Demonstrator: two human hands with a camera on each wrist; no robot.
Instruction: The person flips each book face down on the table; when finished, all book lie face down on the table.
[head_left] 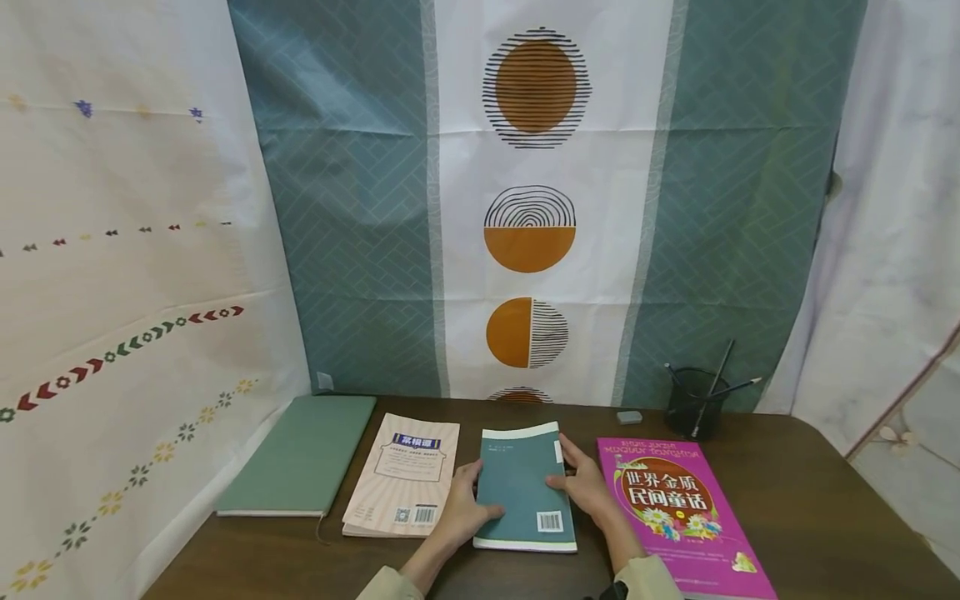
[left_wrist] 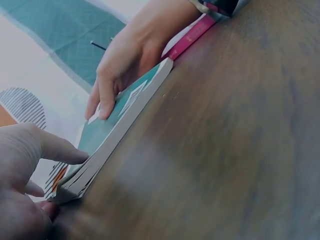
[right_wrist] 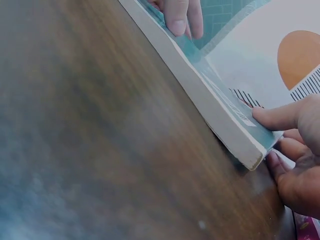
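A teal paperback book point(head_left: 521, 487) with a barcode low on its cover lies on the table between both hands. My left hand point(head_left: 467, 510) grips its left side, thumb over the cover and fingers along the edge. On the opposite side my right hand point(head_left: 587, 485) holds the book by its spine edge, thumb on top. In the left wrist view the page block of the book point(left_wrist: 117, 132) faces the camera, its leaves slightly parted near the left thumb. The right wrist view shows the right fingers point(right_wrist: 285, 175) curled at the book's corner.
A cream paperback point(head_left: 405, 475) lies left of the teal book, and a green notebook point(head_left: 300, 454) farther left. To the right is a magenta storybook point(head_left: 675, 517). A black mesh pen cup point(head_left: 693, 404) and a small grey eraser point(head_left: 629, 417) stand at the table's back edge.
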